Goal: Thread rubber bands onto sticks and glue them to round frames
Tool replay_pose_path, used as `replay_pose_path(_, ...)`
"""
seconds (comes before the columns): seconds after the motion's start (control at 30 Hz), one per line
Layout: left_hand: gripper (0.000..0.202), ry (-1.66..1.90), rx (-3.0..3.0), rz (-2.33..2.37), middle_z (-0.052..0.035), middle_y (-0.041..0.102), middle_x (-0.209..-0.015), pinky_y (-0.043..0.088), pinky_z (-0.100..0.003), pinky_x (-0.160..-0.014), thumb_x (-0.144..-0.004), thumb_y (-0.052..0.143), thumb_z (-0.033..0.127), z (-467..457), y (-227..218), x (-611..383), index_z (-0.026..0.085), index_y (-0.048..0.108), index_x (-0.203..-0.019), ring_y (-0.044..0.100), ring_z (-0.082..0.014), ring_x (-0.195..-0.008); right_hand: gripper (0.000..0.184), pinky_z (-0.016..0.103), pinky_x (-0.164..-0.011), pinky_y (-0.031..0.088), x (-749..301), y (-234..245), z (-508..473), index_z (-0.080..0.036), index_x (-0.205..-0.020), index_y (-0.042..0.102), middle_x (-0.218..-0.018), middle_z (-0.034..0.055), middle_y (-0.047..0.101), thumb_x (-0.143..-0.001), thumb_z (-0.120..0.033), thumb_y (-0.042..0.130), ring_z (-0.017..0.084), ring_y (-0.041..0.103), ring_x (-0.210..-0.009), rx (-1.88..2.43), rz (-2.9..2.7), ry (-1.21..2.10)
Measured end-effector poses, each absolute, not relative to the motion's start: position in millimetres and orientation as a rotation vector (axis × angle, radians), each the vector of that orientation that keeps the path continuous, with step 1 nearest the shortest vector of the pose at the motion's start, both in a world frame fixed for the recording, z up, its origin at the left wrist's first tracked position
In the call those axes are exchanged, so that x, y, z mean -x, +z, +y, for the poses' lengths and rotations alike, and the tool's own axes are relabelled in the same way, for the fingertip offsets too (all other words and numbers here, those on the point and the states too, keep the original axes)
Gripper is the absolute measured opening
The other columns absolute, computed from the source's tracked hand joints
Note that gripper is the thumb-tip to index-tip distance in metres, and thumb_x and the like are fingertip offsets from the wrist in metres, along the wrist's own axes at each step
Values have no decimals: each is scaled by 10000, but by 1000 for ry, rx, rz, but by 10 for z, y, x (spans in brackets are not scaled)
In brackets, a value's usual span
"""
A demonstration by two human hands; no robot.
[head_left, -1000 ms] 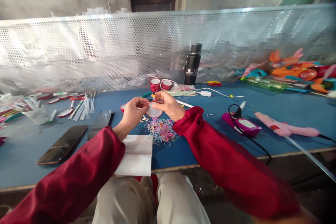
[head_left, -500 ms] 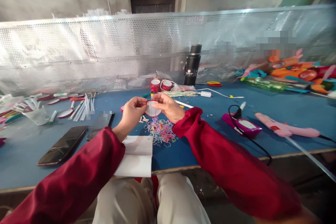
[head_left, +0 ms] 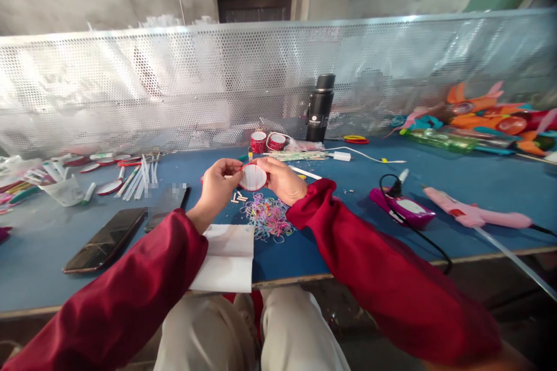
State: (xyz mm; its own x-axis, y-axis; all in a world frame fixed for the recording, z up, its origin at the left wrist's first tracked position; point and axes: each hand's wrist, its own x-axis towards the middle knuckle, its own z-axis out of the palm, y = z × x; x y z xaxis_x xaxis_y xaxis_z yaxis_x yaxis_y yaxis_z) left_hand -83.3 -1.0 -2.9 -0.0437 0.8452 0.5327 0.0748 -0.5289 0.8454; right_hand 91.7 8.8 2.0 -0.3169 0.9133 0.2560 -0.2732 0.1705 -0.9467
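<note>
My left hand (head_left: 219, 184) and my right hand (head_left: 282, 178) meet above the blue table (head_left: 456, 177). Together they pinch a small round white disc with a red rim (head_left: 253, 177), one hand on each side. Both hands have fingers closed on its edge. Just below them lies a heap of small coloured rubber bands (head_left: 267, 216) and a few short white tube bits (head_left: 238, 197). A folded white paper (head_left: 225, 257) lies at the table's near edge under my left forearm.
Two dark phones (head_left: 103, 240) lie at the left, with white sticks and red-rimmed discs (head_left: 130, 177) beyond. A black flask (head_left: 319, 107) and red tape rolls (head_left: 265, 141) stand by the perforated metal screen (head_left: 174, 87). A purple device (head_left: 402, 207) and a pink glue gun (head_left: 474, 214) lie right.
The disc has been turned in my fingers and lifted slightly; both hands have stayed in nearly the same place.
</note>
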Motion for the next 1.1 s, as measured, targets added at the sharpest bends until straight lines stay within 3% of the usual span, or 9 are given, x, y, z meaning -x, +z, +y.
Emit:
replay_pose_path(0.2, 225, 1631, -1636, 986, -39, 685, -853, 505, -256, -666, -713, 741, 244, -19, -30, 832, 157, 665, -906, 615, -123, -734, 518, 348, -746, 526, -915, 53, 70, -233, -954, 680, -941, 40, 750, -780, -719, 649, 198, 674, -827, 692, -1329, 1453)
replay_pose_path(0.4, 238, 1625, -1635, 988, -42, 687, -861, 507, -257, -665, -705, 747, 253, -11, -43, 838, 161, 662, -907, 616, -125, -736, 560, 358, -770, 529, -915, 64, 67, -230, -913, 699, -919, 47, 754, -792, -765, 587, 207, 684, -856, 691, -1330, 1466)
replay_pose_path(0.53, 240, 1622, -1620, 966, -35, 685, -850, 501, -256, -656, -704, 747, 254, -23, -44, 837, 166, 658, -908, 619, -125, -729, 511, 345, -743, 526, -921, 30, 99, -229, -918, 692, -916, 43, 751, -789, -718, 621, 201, 676, -829, 693, -1311, 1479)
replay_pose_path(0.8, 260, 1642, -1602, 983, -36, 687, -847, 508, -256, -668, -704, 753, 275, -29, -42, 842, 158, 656, -915, 620, -125, -725, 304, 320, -707, 515, -933, -17, 132, -225, -919, 651, -877, 15, 722, -724, -430, 761, 170, 633, -755, 626, -1254, 1490)
replay_pose_path(1.1, 272, 1635, -1601, 974, -36, 678, -864, 507, -263, -684, -706, 743, 277, -20, -54, 841, 167, 645, -934, 618, -128, -738, 320, 334, -702, 516, -940, -28, 140, -224, -943, 629, -857, 15, 700, -721, -401, 776, 170, 618, -735, 625, -1247, 1507)
